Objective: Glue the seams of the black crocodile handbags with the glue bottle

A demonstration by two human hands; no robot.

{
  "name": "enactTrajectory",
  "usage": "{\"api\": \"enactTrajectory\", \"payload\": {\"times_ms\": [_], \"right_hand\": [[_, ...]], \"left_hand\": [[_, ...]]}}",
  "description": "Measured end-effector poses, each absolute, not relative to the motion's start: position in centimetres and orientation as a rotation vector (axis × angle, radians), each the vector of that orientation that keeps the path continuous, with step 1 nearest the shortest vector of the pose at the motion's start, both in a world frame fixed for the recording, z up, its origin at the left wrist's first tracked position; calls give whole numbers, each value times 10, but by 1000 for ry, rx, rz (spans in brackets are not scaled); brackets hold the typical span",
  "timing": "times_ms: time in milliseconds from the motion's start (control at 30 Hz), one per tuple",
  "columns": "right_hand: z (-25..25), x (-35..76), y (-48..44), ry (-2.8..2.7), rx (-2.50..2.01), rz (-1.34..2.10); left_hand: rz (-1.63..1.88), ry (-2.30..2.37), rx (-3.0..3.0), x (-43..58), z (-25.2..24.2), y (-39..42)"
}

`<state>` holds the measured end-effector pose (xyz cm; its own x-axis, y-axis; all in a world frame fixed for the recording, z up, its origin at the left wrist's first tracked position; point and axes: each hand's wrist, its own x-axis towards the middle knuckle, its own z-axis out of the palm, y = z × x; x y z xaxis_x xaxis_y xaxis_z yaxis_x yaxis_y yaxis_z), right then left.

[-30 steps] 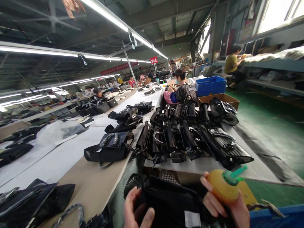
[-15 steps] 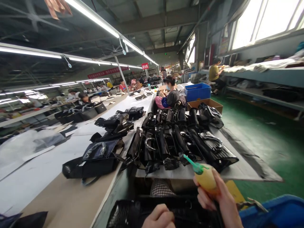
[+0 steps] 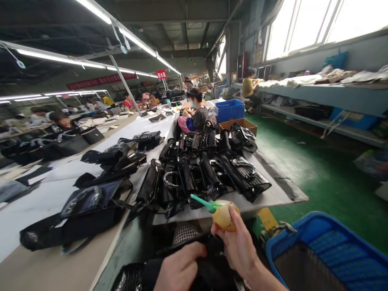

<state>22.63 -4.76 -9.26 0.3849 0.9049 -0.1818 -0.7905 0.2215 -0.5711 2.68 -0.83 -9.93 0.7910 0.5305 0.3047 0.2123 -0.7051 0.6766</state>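
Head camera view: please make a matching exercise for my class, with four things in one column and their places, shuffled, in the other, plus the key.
Things
1. Squeeze bottle
2. Left hand
3. Blue basket
4. Red sign

Places
A. Up high in the background, below the ceiling
B. On the black bag, at the bottom of the picture
C. Held in the right hand
D. In the lower right corner of the picture

Right pairs: 1-C, 2-B, 3-D, 4-A
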Motion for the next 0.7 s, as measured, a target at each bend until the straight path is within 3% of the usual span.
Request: {"api": "enactTrajectory", "payload": {"times_ms": [200, 400, 700], "right_hand": [[-112, 316, -100, -280, -943, 1241], [-133, 351, -145, -361, -1241, 1231], [-147, 356, -156, -779, -1610, 1047]], "left_hand": [[622, 1052, 1806, 2, -74, 28], [550, 977, 1517, 11, -93, 44], [499, 862, 1649, 39, -123, 34]]}}
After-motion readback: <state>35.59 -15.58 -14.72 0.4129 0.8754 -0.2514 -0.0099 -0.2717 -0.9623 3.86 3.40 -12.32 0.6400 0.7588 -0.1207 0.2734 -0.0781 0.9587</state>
